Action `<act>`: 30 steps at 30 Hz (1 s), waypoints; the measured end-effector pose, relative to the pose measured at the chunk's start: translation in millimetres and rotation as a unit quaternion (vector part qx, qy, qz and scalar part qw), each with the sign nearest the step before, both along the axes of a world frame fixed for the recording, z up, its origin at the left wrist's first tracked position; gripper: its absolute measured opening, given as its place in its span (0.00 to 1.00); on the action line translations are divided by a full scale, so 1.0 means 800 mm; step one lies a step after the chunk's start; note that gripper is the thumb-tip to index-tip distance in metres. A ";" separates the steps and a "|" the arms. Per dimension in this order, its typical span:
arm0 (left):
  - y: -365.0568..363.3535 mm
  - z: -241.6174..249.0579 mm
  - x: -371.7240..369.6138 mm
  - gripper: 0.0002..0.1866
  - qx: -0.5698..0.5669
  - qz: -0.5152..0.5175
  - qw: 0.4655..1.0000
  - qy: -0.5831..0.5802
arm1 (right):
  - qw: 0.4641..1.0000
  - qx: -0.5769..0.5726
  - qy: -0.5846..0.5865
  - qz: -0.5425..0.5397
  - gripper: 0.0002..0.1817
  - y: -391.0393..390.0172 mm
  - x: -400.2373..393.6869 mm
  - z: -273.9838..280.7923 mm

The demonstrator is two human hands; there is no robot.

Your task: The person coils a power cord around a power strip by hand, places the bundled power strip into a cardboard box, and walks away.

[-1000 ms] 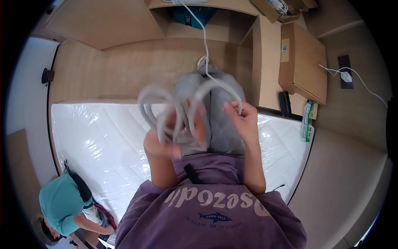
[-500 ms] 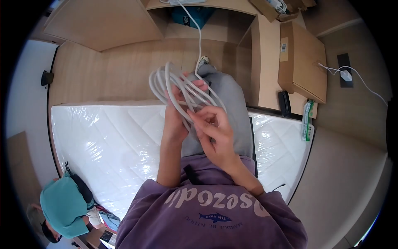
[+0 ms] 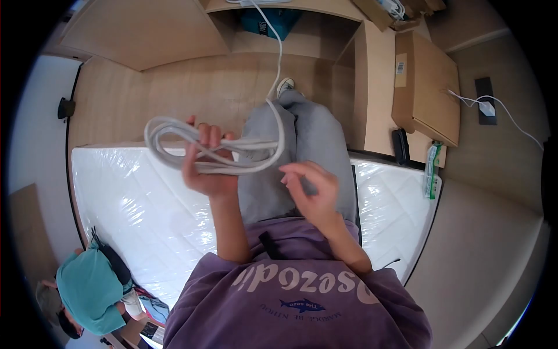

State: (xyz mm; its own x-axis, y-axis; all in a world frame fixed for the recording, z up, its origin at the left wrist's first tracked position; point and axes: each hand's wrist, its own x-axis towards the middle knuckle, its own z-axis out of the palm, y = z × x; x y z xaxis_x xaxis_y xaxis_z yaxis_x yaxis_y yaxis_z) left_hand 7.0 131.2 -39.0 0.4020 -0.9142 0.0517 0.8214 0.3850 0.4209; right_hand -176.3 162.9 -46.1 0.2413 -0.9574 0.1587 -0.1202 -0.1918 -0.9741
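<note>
A white cable (image 3: 264, 168) is looped into a long coil above the grey trousers. My left hand (image 3: 209, 163) is wrapped round the middle of the coil, with its fingers curled over the strands. From the coil's right end, one strand runs up past a shoe to the desk. My right hand (image 3: 314, 189) is just right of the coil and apart from it. Its fingers are bent, with thumb and forefinger near each other and a gap between them; nothing shows in it.
A plastic-wrapped mattress (image 3: 145, 203) lies beneath me. At the right are a cardboard box (image 3: 427, 87), a black case (image 3: 400, 145) and a green-white packet (image 3: 431, 168). Another person in a teal shirt (image 3: 90, 285) is at the lower left. A desk (image 3: 325, 7) stands ahead.
My left hand has moved left with the coil, which now lies more level and stretched out. My right hand has let go of the cable and shifted slightly right and down.
</note>
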 end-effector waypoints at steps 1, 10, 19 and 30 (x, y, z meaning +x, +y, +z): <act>0.003 0.003 0.009 0.27 -0.041 -0.020 0.999 0.021 | 0.994 0.085 -0.072 -0.004 0.13 0.001 0.002 -0.012; -0.004 -0.009 -0.008 0.31 -0.317 -0.437 0.838 0.081 | 0.836 0.380 -0.395 0.035 0.31 -0.021 -0.001 -0.029; 0.011 -0.001 -0.058 0.31 0.133 -0.349 0.917 -0.139 | 0.952 0.129 -0.271 -0.051 0.40 -0.031 -0.014 0.011; 0.009 -0.037 -0.044 0.37 0.073 -0.343 0.936 0.028 | 0.940 -0.249 0.213 -0.093 0.18 -0.034 -0.012 0.010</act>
